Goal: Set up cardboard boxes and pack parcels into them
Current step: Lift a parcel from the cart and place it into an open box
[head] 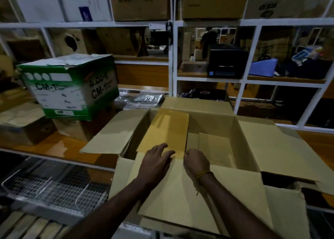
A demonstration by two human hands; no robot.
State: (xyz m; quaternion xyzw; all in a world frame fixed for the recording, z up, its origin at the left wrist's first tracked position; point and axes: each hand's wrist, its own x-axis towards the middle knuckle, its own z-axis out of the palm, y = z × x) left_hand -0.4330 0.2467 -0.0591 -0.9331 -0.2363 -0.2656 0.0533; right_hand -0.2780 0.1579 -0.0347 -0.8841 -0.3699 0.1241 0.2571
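Note:
A large open cardboard box (251, 148) sits on the wooden shelf in front of me, its flaps spread outward. A flat brown parcel (165, 130) leans inside against the box's left side. My left hand (156, 162) rests on the parcel's near edge with its fingers spread. My right hand (196, 162) grips the parcel's near right corner, fingers curled; a yellow band circles that wrist. More flat cardboard pieces (215, 148) lie on the box floor to the right.
A green and white carton marked CM-1 (70, 87) stands at the left on smaller boxes. Plastic-wrapped packets (142, 99) lie behind the open box. White shelving (172, 58) holds cartons and a black printer (226, 63). A wire tray (54, 190) sits lower left.

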